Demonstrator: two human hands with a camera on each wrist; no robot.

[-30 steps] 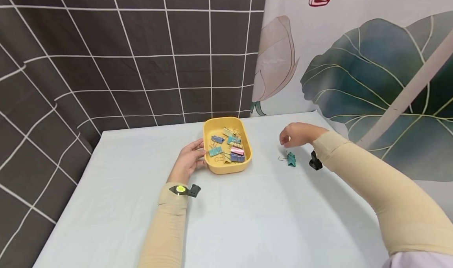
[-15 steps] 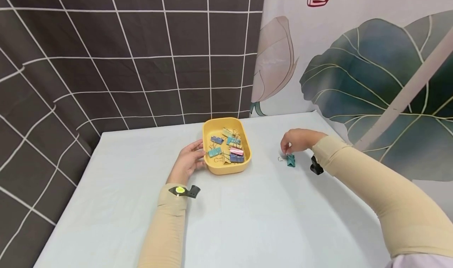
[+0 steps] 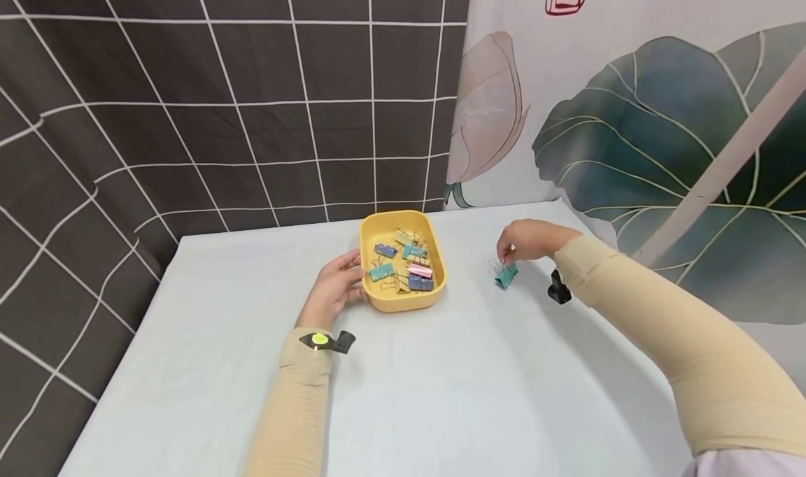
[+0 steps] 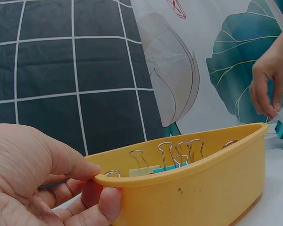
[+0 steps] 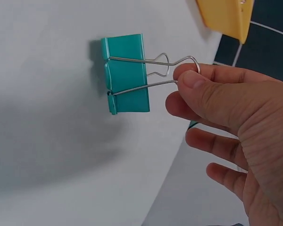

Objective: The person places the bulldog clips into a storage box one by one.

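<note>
My right hand (image 3: 531,240) pinches one wire handle of a teal binder clip (image 5: 127,73) between thumb and forefinger. In the head view that binder clip hangs just under the fingertips, right of a yellow plastic bin (image 3: 403,312). The other wire handle sticks out free beside the held one. My left hand (image 3: 335,286) grips the bin's left rim, and in the left wrist view the thumb (image 4: 73,160) lies at the rim with fingers against the outer wall. Inside the bin lie several binder clips, among them a pink one (image 3: 420,271) and a teal one (image 3: 380,272).
A white-covered table (image 3: 428,393) bears the bin, which stands toward its back edge. Behind hangs a dark cloth (image 3: 252,134) with a white grid. To the right is a pale cloth (image 3: 504,176) printed with a lotus leaf and bud.
My right hand came down to the teal binder clip, took its wire handle and raised it slightly, turning it leftward. The left hand and the bin have stayed in place.
</note>
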